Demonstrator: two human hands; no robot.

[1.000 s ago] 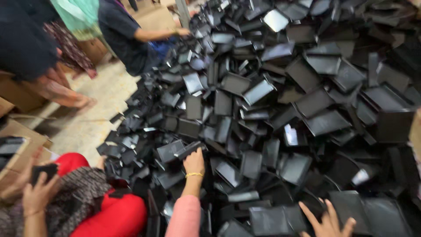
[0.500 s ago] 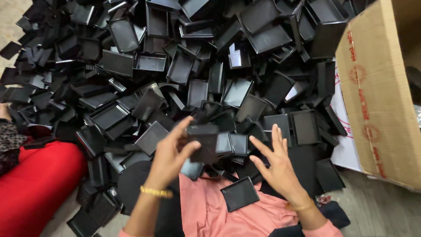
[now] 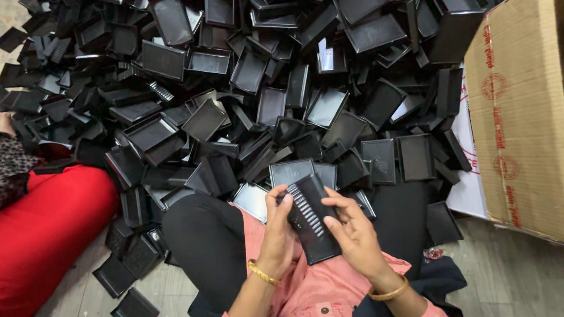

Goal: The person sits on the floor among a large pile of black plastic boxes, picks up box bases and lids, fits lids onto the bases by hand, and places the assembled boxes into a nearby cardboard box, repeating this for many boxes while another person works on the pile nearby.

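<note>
Head view, looking straight down into a lap: both hands meet over the pink garment [image 3: 320, 287], close to the body where the piece can be turned and looked at. The left hand [image 3: 277, 226] is curled about the left edge of a black plastic piece [image 3: 310, 218], thumb on top and fingers underneath, so the grip is closed on it. The right hand [image 3: 352, 232] steadies the other edge, its fingers bent and pressing the face rather than wrapping it — a light pinch that leaves the row of pale ribs along the piece uncovered. The piece is tilted, upper end away from the body, resting partly across the black-clad knees [image 3: 205, 240].

Just beyond the fingertips the heap of black trays [image 3: 264, 100] begins, touching the legs — within easy reach without leaning. The trays lie every way, some face up, some on edge, spilling onto the floor [image 3: 511, 276].

Left of the lap sits another person in red [image 3: 50, 229], well apart from the hands. At the right edge stands an open cardboard box [image 3: 517, 111], its flap beside the heap.
</note>
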